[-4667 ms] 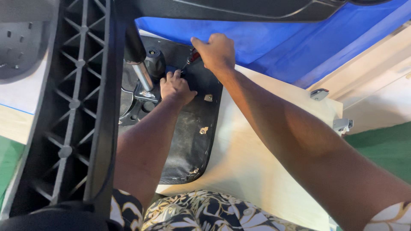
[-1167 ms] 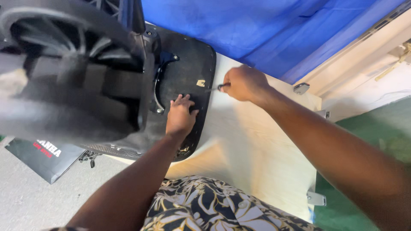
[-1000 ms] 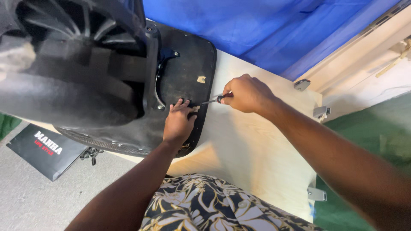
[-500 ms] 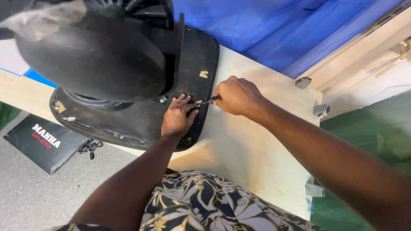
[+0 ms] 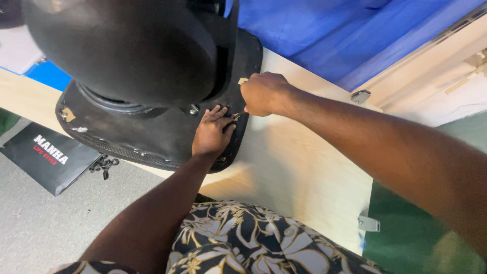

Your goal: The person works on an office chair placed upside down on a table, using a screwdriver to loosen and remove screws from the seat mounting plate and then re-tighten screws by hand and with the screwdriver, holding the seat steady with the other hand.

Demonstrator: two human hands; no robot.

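Observation:
An upturned black chair seat lies on a light wooden table, with a large rounded black part rising over it. My left hand rests flat on the seat's underside near its right edge, fingers spread beside a small metal fitting. My right hand is closed in a fist just above that fitting, gripping a small tool whose tip points down at it. Most of the tool is hidden in the fist.
Blue cloth covers the far side of the table. A black bag with printed lettering lies on the grey floor at left. Metal brackets sit on the table's right edge. A bolt head shows on the seat.
The view has swung over the seat, so the rounded black part fills the upper left. My right hand has moved left with the tool, closer to my left hand.

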